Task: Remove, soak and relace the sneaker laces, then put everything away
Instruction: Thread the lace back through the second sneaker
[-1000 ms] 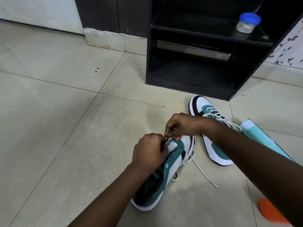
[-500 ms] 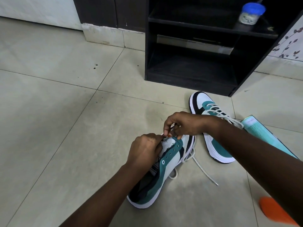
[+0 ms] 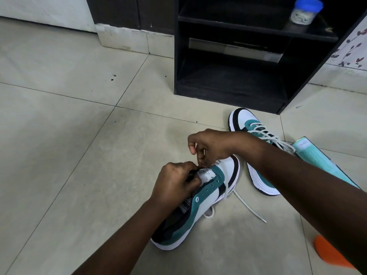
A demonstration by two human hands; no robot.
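Down on the tiled floor (image 3: 59, 135), in the head view, the near sneaker (image 3: 198, 207) lies with its long axis running from heel at seven o'clock to toe at one o'clock. The left hand (image 3: 174, 183) is curled around the tongue near the top eyelets, holding it. The right hand (image 3: 210, 145) sits just past it toward one o'clock, fingers pinched down at the toe-end eyelets; the lace (image 3: 248, 207) it seems to be working trails loose toward four o'clock. Both hands are equally close. The second sneaker (image 3: 256, 147), laced, lies near at two o'clock. A black label on the tongue carries white writing, too blurred to read. A teal box (image 3: 317, 161) shows small unreadable print.
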